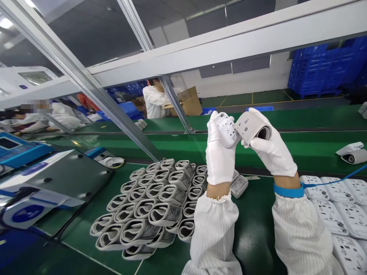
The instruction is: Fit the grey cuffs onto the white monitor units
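My left hand (219, 152), in a white glove, is closed around a white plastic device housing (227, 130) with small dark openings and marks on its face. A rolled grey fabric cuff (249, 126) is gripped in my gloved right hand (271, 147), its hollow end facing right. The two pieces meet or nearly meet above the bench; whether they are joined I cannot tell. Below and left of my hands lies a stacked pile of similar rolled cuffs (146, 202). Rows of white housings (351, 214) lie to the right, beside my right forearm.
A blue wrist strap (289, 191) with a cord (341, 179) runs off right from my right wrist. Grey-and-blue equipment (71, 175) stands at left. A metal post (114, 103) slants across. One white unit with a cuff (354, 153) lies at far right. Co-workers sit beyond the green belt (304, 143).
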A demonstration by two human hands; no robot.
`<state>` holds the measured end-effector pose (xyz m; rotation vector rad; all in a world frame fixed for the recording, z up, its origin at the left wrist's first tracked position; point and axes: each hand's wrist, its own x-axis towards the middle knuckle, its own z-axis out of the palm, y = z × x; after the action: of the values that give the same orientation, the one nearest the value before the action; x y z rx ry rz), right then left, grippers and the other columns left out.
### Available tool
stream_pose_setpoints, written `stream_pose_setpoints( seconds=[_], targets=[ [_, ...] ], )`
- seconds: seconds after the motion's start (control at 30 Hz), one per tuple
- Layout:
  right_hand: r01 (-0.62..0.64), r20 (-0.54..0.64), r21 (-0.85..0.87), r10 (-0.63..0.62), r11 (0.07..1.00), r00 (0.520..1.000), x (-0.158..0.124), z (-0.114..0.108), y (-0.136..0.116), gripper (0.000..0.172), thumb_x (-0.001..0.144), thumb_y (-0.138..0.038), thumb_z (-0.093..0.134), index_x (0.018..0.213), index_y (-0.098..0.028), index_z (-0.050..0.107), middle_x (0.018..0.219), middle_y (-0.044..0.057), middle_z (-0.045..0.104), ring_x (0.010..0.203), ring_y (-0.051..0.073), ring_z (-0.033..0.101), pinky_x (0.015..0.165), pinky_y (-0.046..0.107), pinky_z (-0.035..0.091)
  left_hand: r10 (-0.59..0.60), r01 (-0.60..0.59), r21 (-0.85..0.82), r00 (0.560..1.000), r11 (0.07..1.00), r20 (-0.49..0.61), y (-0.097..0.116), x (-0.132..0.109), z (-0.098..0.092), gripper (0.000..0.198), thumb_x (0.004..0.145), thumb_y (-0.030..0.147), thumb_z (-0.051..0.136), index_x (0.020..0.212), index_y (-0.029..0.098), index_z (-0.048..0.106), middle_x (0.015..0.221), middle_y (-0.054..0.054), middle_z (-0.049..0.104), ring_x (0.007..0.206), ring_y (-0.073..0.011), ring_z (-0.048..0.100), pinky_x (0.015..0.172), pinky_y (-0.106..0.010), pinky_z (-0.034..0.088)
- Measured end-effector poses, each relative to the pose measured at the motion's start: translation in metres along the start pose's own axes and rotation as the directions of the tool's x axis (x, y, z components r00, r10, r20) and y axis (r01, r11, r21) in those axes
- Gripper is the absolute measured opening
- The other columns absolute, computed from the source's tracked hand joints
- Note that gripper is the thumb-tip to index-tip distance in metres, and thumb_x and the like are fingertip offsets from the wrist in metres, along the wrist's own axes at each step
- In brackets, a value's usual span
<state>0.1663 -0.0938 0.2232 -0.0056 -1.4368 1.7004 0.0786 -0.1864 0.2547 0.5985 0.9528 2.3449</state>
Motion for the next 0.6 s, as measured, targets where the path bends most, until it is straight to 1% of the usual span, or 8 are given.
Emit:
stream_pose_setpoints(
  seconds=[0.07, 0.17, 0.27, 0.37, 0.5, 0.6],
  targets=[
    [0.041, 0.024, -0.032, -0.041, 0.999, 0.999, 0.001, -0.001, 0.003, 0.083, 0.067, -0.032, 0.096, 0.142, -0.033, 0.06, 0.151, 0.003, 0.06, 0.141, 0.032, 0.056, 0.119, 0.051, 0.052, 0.092, -0.09, -0.054, 0.995, 0.994, 0.033, -0.004, -0.001, 0.001, 0.043, 0.11, 0.044, 0.044, 0.15, 0.034, 0.053, 0.15, -0.005, 0.062, 0.143, -0.0216, 0.057, 0.111, -0.034, 0.056],
    [0.127, 0.027, -0.156, -0.125, 0.98, 0.992, 0.003, -0.004, 0.006, 0.085, 0.069, -0.029, 0.096, 0.144, -0.034, 0.059, 0.152, 0.003, 0.058, 0.144, 0.032, 0.053, 0.123, 0.052, 0.047, 0.157, -0.153, -0.073, 0.986, 0.986, 0.062, -0.01, -0.006, 0.003, 0.042, 0.11, 0.047, 0.042, 0.148, 0.035, 0.056, 0.153, -0.003, 0.059, 0.147, -0.0217, 0.052, 0.116, -0.034, 0.051],
    [0.207, 0.008, -0.288, -0.213, 0.935, 0.977, 0.005, -0.006, 0.006, 0.085, 0.067, -0.028, 0.097, 0.143, -0.03, 0.059, 0.155, 0.005, 0.055, 0.148, 0.033, 0.049, 0.124, 0.051, 0.046, 0.204, -0.201, -0.047, 0.976, 0.979, 0.082, -0.015, -0.01, 0.006, 0.042, 0.11, 0.048, 0.04, 0.146, 0.036, 0.059, 0.154, 0.0, 0.058, 0.15, -0.02, 0.049, 0.118, -0.031, 0.048],
    [0.241, -0.006, -0.34, -0.258, 0.909, 0.966, 0.003, -0.003, 0.003, 0.082, 0.066, -0.025, 0.097, 0.141, -0.029, 0.061, 0.154, 0.005, 0.055, 0.148, 0.034, 0.048, 0.125, 0.051, 0.045, 0.265, -0.261, -0.052, 0.959, 0.964, 0.102, -0.02, -0.012, 0.01, 0.041, 0.111, 0.047, 0.039, 0.146, 0.036, 0.059, 0.156, 0.003, 0.056, 0.152, -0.0186, 0.047, 0.119, -0.029, 0.046],
    [0.276, -0.009, -0.374, -0.301, 0.886, 0.954, -0.001, 0.001, -0.004, 0.081, 0.068, -0.024, 0.096, 0.141, -0.03, 0.062, 0.151, 0.005, 0.058, 0.146, 0.033, 0.052, 0.123, 0.051, 0.048, 0.271, -0.263, -0.076, 0.956, 0.962, 0.109, -0.023, -0.014, 0.013, 0.043, 0.111, 0.044, 0.039, 0.15, 0.034, 0.054, 0.152, -0.002, 0.059, 0.148, -0.0206, 0.052, 0.121, -0.033, 0.045],
    [0.274, -0.002, -0.413, -0.302, 0.868, 0.953, -0.004, 0.001, -0.007, 0.082, 0.068, -0.024, 0.096, 0.142, -0.03, 0.062, 0.152, 0.005, 0.058, 0.146, 0.035, 0.051, 0.121, 0.052, 0.05, 0.28, -0.273, -0.072, 0.953, 0.959, 0.115, -0.023, -0.016, 0.015, 0.041, 0.11, 0.042, 0.042, 0.148, 0.033, 0.056, 0.155, -0.003, 0.057, 0.148, -0.0218, 0.052, 0.122, -0.034, 0.045]
  ],
)
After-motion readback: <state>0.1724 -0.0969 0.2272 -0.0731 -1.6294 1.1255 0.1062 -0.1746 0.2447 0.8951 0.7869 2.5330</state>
